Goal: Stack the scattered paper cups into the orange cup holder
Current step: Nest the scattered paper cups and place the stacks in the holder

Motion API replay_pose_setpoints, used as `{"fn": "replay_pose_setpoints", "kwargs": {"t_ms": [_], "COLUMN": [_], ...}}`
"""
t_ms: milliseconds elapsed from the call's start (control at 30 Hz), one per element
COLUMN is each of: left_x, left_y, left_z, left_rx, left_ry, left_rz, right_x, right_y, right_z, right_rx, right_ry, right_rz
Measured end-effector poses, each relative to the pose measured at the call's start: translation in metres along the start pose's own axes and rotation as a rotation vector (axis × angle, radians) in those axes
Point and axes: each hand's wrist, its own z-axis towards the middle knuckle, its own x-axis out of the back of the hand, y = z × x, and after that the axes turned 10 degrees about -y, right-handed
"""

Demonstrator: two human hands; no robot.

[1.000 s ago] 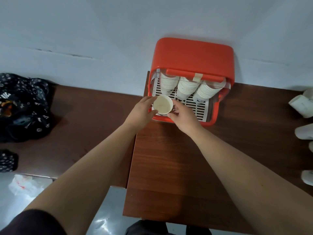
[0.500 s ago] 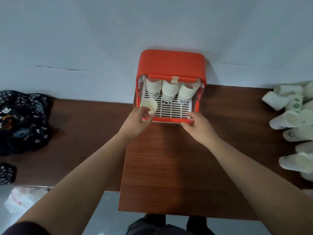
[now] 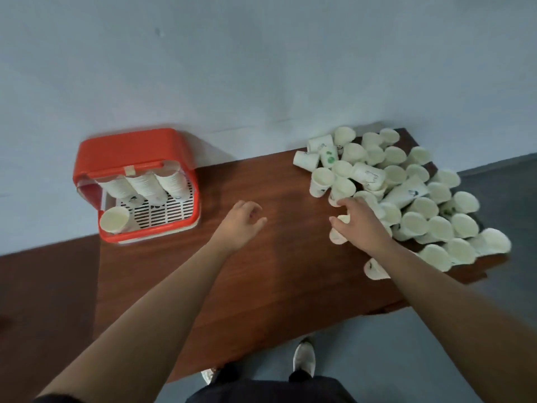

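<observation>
Head view, looking down on a smooth reddish-brown wooden table point(image 3: 261, 286) with a visible grain, set against a pale matte wall point(image 3: 261, 68). At the far left stands the orange cup holder point(image 3: 136, 146), a glossy plastic box with rounded corners and an open front. Inside it, three ribbed stacks point(image 3: 145, 184) of nested white cups lean back side by side over a white slotted grate point(image 3: 171, 209). A single cup point(image 3: 114, 219) stands mouth up in the holder's front left corner, just beside the orange rim. On the right end of the table lies a heap of paper cups point(image 3: 406, 193), tapered white cones tumbled on their sides, a few with small green or dark prints. The right hand point(image 3: 360, 222) is at the near edge of this heap, thumb and fingers curled round a small cup point(image 3: 337, 237) lying on its side, its fingertips touching neighbouring cups. The left hand point(image 3: 241, 221) hovers over bare wood between holder and heap, well apart from both, fingers loosely curled and holding nothing. Below the table edge a pale shoe point(image 3: 303, 357) stands on a grey floor point(image 3: 406, 344).
</observation>
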Motion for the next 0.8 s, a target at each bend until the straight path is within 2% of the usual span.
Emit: {"fn": "replay_pose_setpoints", "kwargs": {"t_ms": [267, 467, 567, 667, 800], "left_x": [-0.102, -0.157, -0.18, -0.205, -0.209], "left_y": [0.118, 0.129, 0.118, 0.098, 0.098], "left_z": [0.088, 0.142, 0.16, 0.169, 0.157], "left_rx": [0.006, 0.107, 0.12, 0.093, 0.072], "left_ry": [-0.158, -0.327, -0.36, -0.336, -0.188], "left_rz": [0.066, 0.211, 0.266, 0.292, 0.14], "right_x": [0.042, 0.027, 0.021, 0.014, 0.019], "right_y": [0.13, 0.153, 0.155, 0.157, 0.156], "right_z": [-0.016, 0.019, 0.048, 0.061, 0.062], "right_rx": [-0.124, -0.051, -0.014, 0.003, 0.027], "right_ry": [0.033, 0.07, 0.039, 0.025, 0.073], "right_rz": [0.022, -0.05, -0.001, 0.018, 0.124]}}
